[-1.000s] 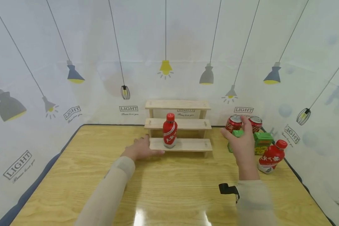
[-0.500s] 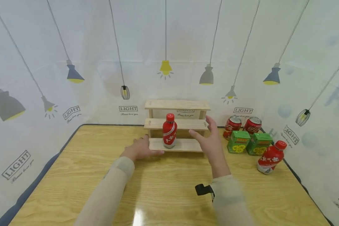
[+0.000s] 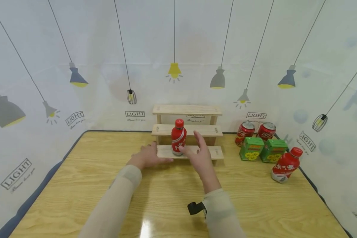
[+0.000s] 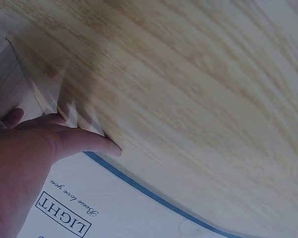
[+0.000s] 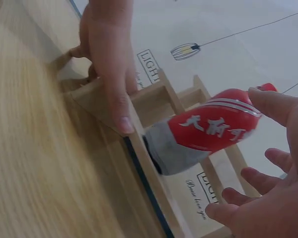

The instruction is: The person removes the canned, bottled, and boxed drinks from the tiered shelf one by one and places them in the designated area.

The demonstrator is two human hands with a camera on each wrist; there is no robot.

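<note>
A three-tier wooden step shelf (image 3: 193,110) stands against the back wall. On its lowest tier, left of the middle, a red bottle (image 3: 176,135) of cola with white lettering stands upright. My left hand (image 3: 146,157) grips the left end of that tier, thumb along the front edge and the other fingers round the side. Just right of the bottle is my right hand (image 3: 200,159), thumb and fingers spread apart. The right wrist view has its thumb beside the red cap and its other fingers (image 5: 260,181) apart from the bottle's body.
To the right stand two red cans (image 3: 245,129), with two green boxes (image 3: 251,149) before them. Nearer, a second red bottle (image 3: 286,164) stands at the table's right side. A printed white curtain (image 3: 107,66) closes off the back and sides of the wooden table (image 3: 86,165).
My right hand has moved left from over the cans and boxes, across the shelf's right end, to the bottle on the lowest tier. My left hand has stayed in place.
</note>
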